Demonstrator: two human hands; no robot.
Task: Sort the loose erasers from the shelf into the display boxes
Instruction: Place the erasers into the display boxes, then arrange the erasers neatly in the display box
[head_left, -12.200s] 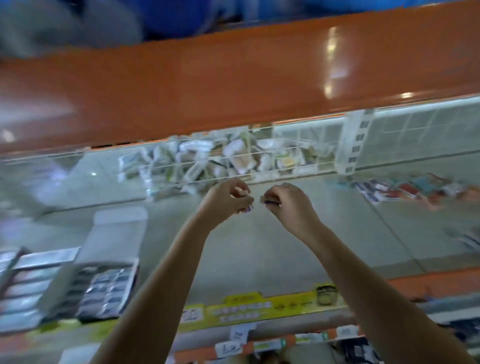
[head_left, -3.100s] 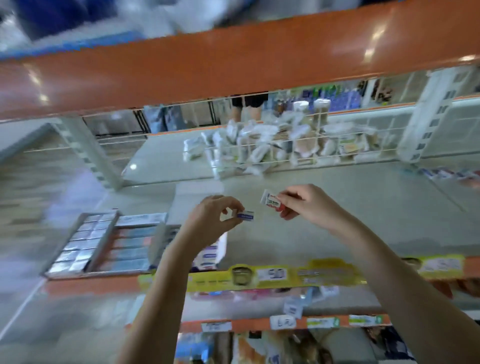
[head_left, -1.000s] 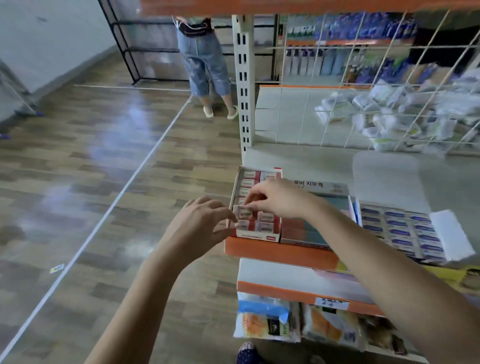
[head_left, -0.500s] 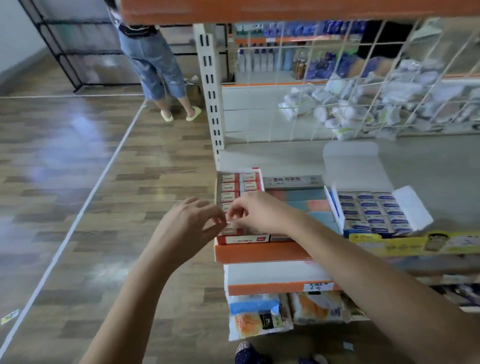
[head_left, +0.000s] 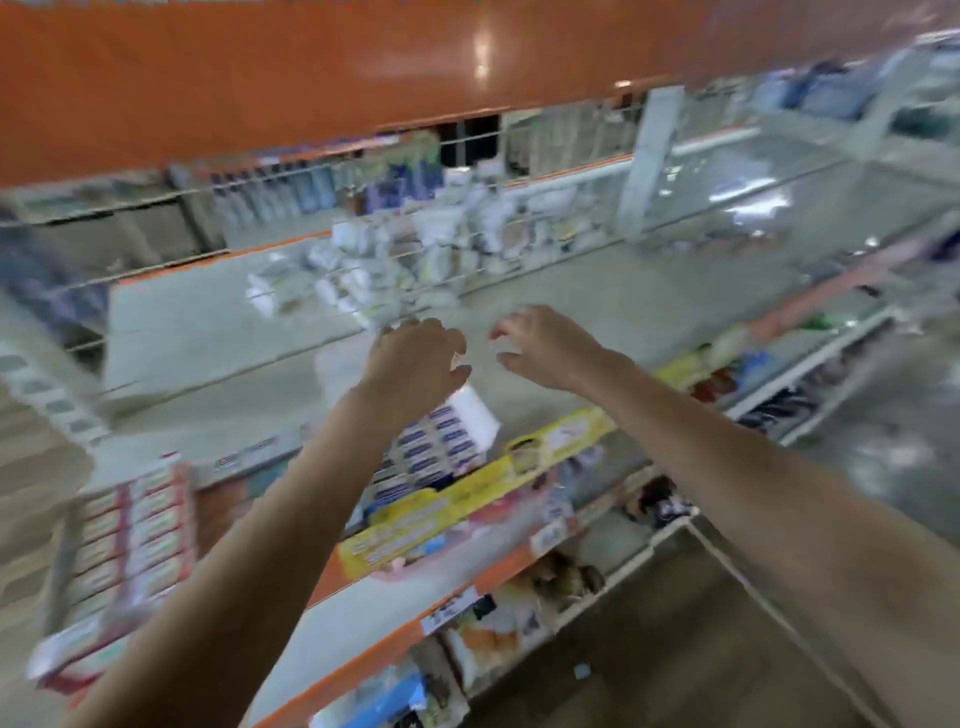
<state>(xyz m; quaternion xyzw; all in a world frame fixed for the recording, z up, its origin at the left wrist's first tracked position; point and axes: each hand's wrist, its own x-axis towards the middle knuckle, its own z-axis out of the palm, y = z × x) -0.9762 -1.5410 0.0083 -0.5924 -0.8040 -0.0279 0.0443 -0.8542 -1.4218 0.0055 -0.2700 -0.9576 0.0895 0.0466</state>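
Forearms first, both stretched up and away over the shelf front. Low on the left, red-labelled display box (head_left: 130, 540), packed in rows, sitting at the shelf's edge and no longer under the fingers that were working in it half a second ago. A little further in, blue-labelled display box (head_left: 441, 441), flap open, partly hidden by the left forearm, just behind the yellow price strip (head_left: 467, 499). Above the bare grey shelf (head_left: 675, 312), left hand (head_left: 415, 358) and right hand (head_left: 545, 345), side by side but apart, fingers spread and loosely curled, clamped on nothing as far as the motion blur allows. Likely meaning: last eraser delivered, both hands freed, reach for the next ones begun. Beyond the fingertips, near but not yet touched, heap of loose erasers (head_left: 415, 260), pale wrappers tumbled against a wire grid (head_left: 519, 228) at the back of the shelf. Plenty left in that heap, so sorting far from finished by the look of it. Next step probably a pick from the heap's near edge, then a check of label colour to choose red box or blue. Overhead and furthest up, glossy orange upper shelf (head_left: 260, 78).
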